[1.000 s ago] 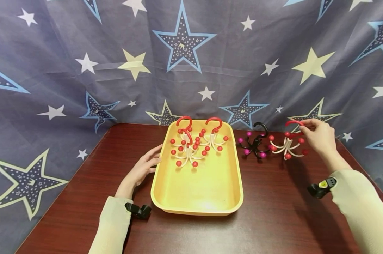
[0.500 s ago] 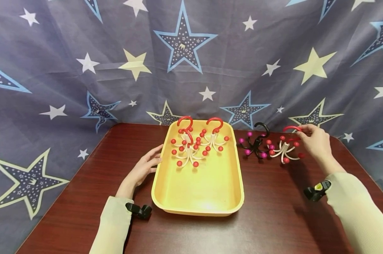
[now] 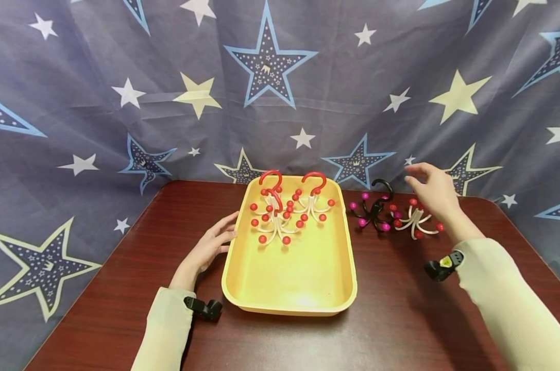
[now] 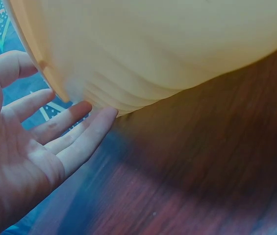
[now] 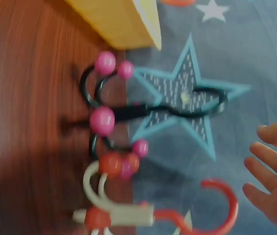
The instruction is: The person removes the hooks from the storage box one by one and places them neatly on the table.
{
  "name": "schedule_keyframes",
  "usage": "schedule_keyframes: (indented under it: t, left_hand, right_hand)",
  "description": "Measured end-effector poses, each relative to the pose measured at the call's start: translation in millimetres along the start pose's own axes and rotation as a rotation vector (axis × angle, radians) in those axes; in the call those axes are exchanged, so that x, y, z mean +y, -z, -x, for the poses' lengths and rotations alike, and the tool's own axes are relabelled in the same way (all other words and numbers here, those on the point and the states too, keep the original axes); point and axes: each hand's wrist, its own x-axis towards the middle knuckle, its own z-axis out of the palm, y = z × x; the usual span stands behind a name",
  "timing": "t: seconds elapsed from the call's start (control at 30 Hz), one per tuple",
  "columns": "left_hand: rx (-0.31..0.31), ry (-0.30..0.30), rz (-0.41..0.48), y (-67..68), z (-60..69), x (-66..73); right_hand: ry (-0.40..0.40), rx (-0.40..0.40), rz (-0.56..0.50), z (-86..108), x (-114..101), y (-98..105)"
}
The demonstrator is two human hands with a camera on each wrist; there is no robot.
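My left hand (image 3: 207, 247) touches the left side of a yellow tray (image 3: 303, 273) with fairly straight fingers; in the left wrist view its fingertips (image 4: 110, 115) lie against the tray's outer wall. Over the table's right side, my right hand (image 3: 435, 196) is raised with nothing in its grasp. Below it a white multi-arm hanger (image 3: 416, 221) with red balls stands on the table, its red hook (image 5: 231, 205) showing in the right wrist view, apart from the fingers. Left of that hanger and close against it stands a black hanger (image 3: 374, 211) with magenta balls.
Three white hangers with red hooks stand in the tray's far half: a front one (image 3: 276, 226), a right one (image 3: 311, 203) and a partly hidden rear one (image 3: 270, 198). A star-patterned curtain (image 3: 303, 118) hangs behind the dark wooden table (image 3: 382, 319).
My right hand has set the white hanger down near the black one, let go of its red hook, and risen up and to the left. The left hand has stayed at the tray.
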Motion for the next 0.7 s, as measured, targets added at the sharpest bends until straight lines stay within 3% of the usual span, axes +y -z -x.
schedule_keyframes:
  t: [0.17,0.4,0.7]
  left_hand:
    - [-0.007,-0.007,0.005,0.5,0.6,-0.2]
    - [-0.005,-0.008,0.006,1.0,0.8,-1.1]
    - [0.004,-0.001,-0.001,1.2,-0.2,-2.5]
  right_hand:
    - [0.057,-0.019,-0.067,-9.8,-24.7,-18.9]
    - [0.069,-0.082,-0.145,-21.5,-54.2,-52.1]
    - [0.060,-0.236,-0.144,-31.2,-83.6,-90.6]
